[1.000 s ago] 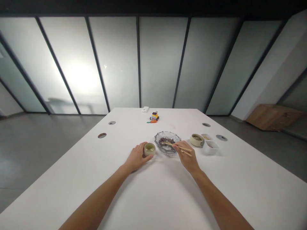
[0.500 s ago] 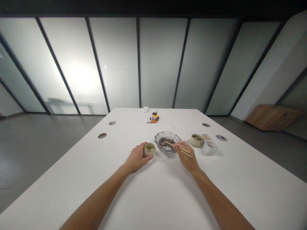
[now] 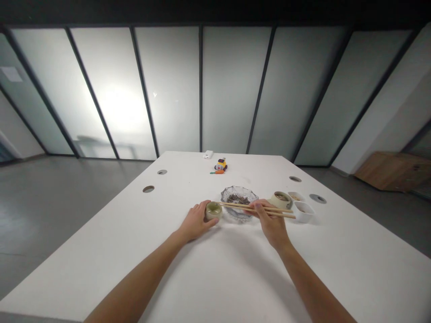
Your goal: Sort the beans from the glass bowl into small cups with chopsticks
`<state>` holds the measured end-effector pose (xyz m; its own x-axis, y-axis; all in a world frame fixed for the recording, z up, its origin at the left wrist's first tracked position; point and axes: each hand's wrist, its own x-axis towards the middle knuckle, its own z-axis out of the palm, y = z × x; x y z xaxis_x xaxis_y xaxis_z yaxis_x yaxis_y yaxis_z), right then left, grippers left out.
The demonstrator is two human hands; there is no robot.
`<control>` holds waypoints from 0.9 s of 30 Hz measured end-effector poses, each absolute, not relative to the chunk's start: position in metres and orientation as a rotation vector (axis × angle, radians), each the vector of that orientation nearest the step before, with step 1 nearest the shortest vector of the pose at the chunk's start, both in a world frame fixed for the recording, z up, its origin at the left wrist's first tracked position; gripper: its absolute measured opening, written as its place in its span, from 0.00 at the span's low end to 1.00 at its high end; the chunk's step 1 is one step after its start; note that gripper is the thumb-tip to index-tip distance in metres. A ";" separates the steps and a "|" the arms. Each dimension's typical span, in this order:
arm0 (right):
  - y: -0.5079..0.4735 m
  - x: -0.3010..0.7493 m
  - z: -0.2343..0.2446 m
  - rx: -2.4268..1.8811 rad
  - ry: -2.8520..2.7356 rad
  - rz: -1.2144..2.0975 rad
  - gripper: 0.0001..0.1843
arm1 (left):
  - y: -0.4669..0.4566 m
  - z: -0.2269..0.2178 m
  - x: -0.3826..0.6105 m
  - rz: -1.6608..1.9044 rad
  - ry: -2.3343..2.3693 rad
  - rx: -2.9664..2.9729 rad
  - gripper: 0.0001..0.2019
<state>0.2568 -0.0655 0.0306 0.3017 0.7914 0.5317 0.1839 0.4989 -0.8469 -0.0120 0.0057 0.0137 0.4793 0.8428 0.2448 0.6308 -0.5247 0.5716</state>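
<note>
My left hand (image 3: pixel 197 220) wraps round the left side of a small pale-green cup (image 3: pixel 213 215), which stands on the white table. My right hand (image 3: pixel 271 222) is closed on a pair of wooden chopsticks (image 3: pixel 279 211). Their tips reach left to the rim of the cup; whether they pinch anything is too small to tell. Behind them is a clear glass bowl (image 3: pixel 239 190) with a scalloped rim. Small dark brown pieces (image 3: pixel 236 198) lie in it. The chopsticks and my right hand cover part of its near side.
Right of my right hand stand a pale-green pot (image 3: pixel 282 200) and two white bowls, the nearer white bowl (image 3: pixel 304 215) holding some small pieces. A yellow toy car (image 3: pixel 221 164), an orange toy carrot (image 3: pixel 219 172) and a white box (image 3: pixel 208 154) lie further back. Round holes (image 3: pixel 148 189) pierce the table (image 3: pixel 215 278).
The chopstick tips have moved left, out of the glass bowl to the cup's rim, and the chopsticks are now nearly level. My left hand still holds the cup. The view has shifted slightly.
</note>
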 end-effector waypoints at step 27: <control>-0.051 0.272 0.005 -1.186 -1.550 0.017 0.23 | 0.009 0.010 -0.013 0.688 1.230 2.336 0.32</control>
